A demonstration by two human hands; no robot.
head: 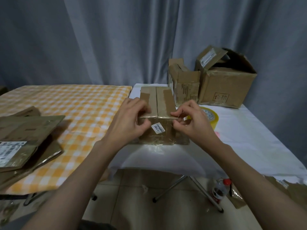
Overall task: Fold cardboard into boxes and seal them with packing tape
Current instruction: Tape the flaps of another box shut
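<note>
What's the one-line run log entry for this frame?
stage: sealing | left hand: grips box front-left edge | right hand: pinches its front-right edge | flaps: closed | tape roll: right of box, on table

- Small box (pixel 157 117) stands on the right worktop (pixel 249 138), near its front edge.
- Tape roll (pixel 210 116) lies just right of the small box.
- Two open boxes (pixel 184 83) (pixel 224 80) stand behind, at the right rear, side by side.
- Flattened cardboard (pixel 25 138) is stacked on the left worktop (pixel 91 103).
- Bottle (pixel 220 190) stands on the floor (pixel 132 205) under the right worktop.
</note>
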